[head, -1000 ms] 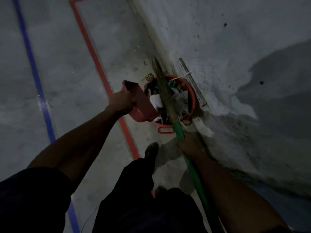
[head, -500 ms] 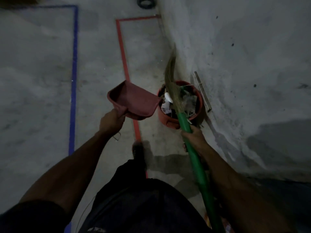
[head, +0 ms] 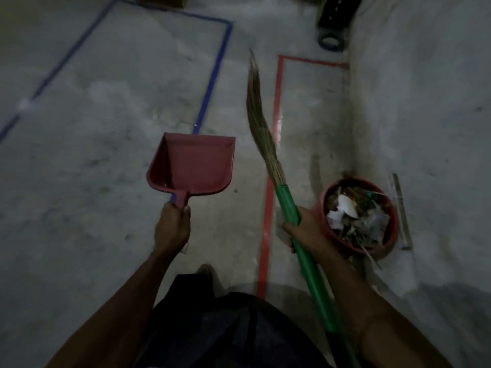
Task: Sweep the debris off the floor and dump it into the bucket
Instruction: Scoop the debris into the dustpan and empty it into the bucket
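My left hand [head: 172, 226] grips the handle of a red dustpan [head: 191, 163], held level over the concrete floor with its pan facing up and nothing visible inside. My right hand [head: 305, 229] grips the green handle of a broom [head: 288, 205], whose straw bristles [head: 259, 120] point up and away from me. A red bucket [head: 392, 236] stands on the floor to the right of my right hand, close to the wall, filled with paper scraps and mixed debris [head: 356, 216].
A concrete wall [head: 425, 102] rises on the right. Red tape [head: 268, 208] and blue tape [head: 212, 75] mark lines on the floor. A metal strip [head: 401, 208] lies by the wall behind the bucket. A dark object with a ring [head: 332, 41] sits far ahead.
The dustpan has swung left away from the bucket and turned level. The broom has lifted off the bucket and moved left. My view has shifted, so the bucket sits at lower right.
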A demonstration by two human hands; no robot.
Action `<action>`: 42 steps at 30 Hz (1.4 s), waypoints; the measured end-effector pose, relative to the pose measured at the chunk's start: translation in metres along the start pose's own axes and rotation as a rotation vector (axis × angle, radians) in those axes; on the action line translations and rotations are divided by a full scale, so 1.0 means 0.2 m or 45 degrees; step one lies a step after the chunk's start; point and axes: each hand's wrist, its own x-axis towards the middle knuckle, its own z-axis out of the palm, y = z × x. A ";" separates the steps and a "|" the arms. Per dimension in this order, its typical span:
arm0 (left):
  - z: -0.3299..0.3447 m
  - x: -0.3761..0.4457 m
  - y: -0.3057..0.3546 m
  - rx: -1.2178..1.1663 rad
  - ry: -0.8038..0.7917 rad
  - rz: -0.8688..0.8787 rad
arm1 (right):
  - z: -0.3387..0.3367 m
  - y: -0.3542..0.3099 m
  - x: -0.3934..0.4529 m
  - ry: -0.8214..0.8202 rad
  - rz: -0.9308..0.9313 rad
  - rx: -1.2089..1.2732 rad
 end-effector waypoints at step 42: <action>-0.67 3.56 -0.54 -0.108 -0.345 -0.593 | 1.86 -1.99 2.64 -0.231 0.382 -0.144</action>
